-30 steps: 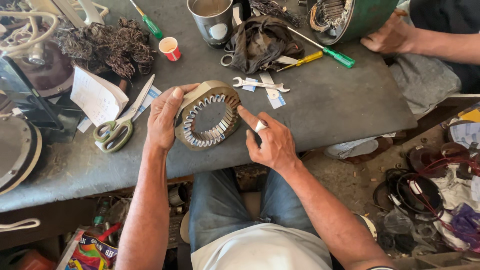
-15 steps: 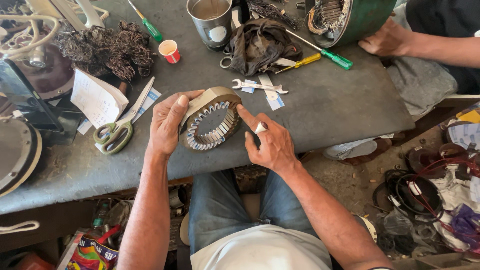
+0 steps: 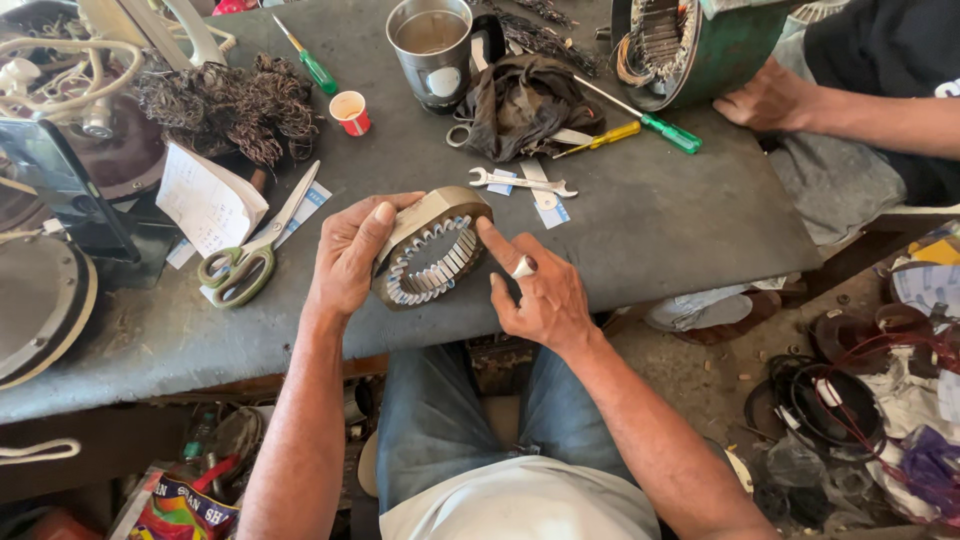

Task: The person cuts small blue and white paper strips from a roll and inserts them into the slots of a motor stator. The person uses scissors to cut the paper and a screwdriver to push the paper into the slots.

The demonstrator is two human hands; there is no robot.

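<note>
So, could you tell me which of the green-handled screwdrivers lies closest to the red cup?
The green-handled screwdriver at upper left, just left of the red cup; the other lies far right, beside the yellow-handled one.

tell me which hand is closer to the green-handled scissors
Left. The left hand grips the ring-shaped stator core just right of the scissors; the right hand is on the core's far side.
</note>
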